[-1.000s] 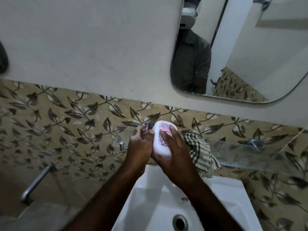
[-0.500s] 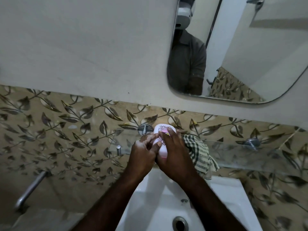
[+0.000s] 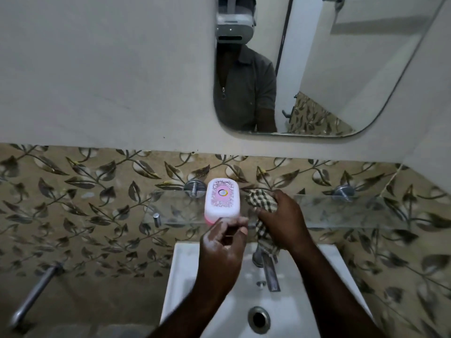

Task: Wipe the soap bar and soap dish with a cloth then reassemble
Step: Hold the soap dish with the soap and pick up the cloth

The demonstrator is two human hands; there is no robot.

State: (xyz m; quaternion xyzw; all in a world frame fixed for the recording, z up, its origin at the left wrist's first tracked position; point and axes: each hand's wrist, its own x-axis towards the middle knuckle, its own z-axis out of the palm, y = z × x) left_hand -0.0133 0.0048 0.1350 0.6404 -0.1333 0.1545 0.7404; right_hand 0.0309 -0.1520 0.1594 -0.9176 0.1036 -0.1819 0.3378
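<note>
The soap dish (image 3: 222, 197), a white closed box with a pink patterned lid, rests on the glass shelf (image 3: 341, 211) above the sink. The soap bar is not visible. My left hand (image 3: 220, 254) is just below the dish, fingers loosely curled, fingertips at its front edge and not wrapped around it. Right of the dish, my right hand (image 3: 283, 220) grips the checked cloth (image 3: 260, 198) on the shelf, and a tail of cloth hangs down over the shelf edge.
A white sink (image 3: 185, 276) with a tap (image 3: 269, 272) and drain (image 3: 258, 319) sits under my arms. A mirror (image 3: 341, 69) hangs on the wall above. A metal bar (image 3: 34, 293) sticks out at the lower left.
Both hands held the soap dish over the sink edge. It now stands on the glass shelf, my left hand has drawn back, and my right hand has moved right onto the cloth.
</note>
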